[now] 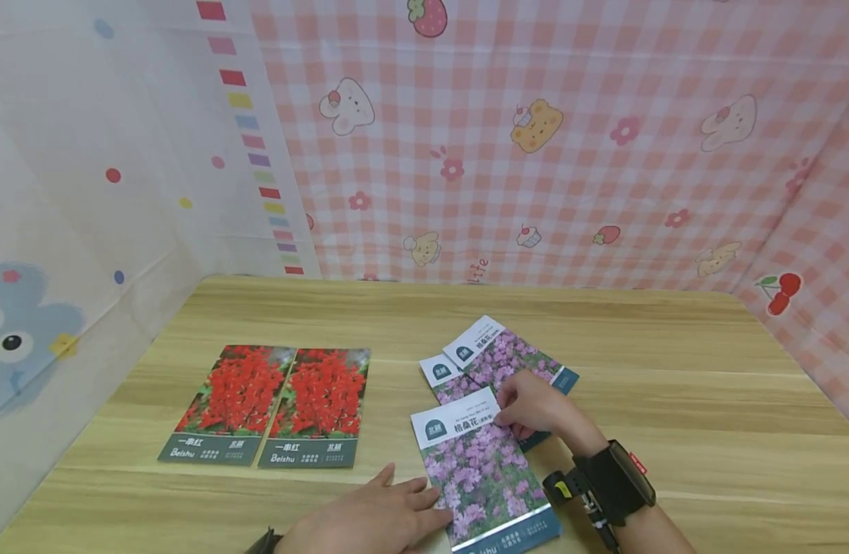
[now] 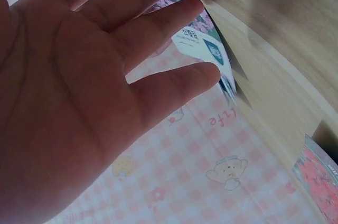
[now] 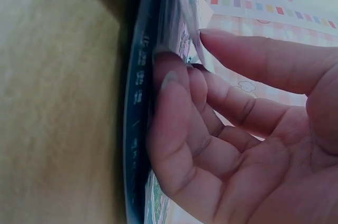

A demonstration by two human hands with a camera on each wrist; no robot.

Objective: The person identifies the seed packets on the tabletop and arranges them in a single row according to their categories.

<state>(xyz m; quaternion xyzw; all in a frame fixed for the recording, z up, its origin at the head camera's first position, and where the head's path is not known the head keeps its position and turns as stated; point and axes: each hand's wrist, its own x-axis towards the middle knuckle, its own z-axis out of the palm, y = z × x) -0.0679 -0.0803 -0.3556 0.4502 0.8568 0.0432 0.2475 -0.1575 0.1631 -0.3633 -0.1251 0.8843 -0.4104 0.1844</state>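
Note:
A purple-flower seed packet (image 1: 483, 477) lies nearest me in the head view, slightly tilted to the left at its top. My right hand (image 1: 538, 406) pinches its upper right edge between thumb and fingers; the right wrist view shows the thumb (image 3: 264, 60) on one face and curled fingers behind. My left hand (image 1: 376, 514) rests at the packet's lower left edge, fingers spread and fairly straight, as the left wrist view's palm (image 2: 79, 86) also shows. Behind it, a second purple packet (image 1: 511, 358) overlaps a third one (image 1: 441, 373), which is partly hidden.
Two red-flower seed packets (image 1: 234, 396) (image 1: 324, 400) lie side by side on the left of the wooden table (image 1: 674, 400). A pink checked cloth (image 1: 466, 92) hangs along the table's back edge. White printed cloth (image 1: 154, 115) hangs at the left.

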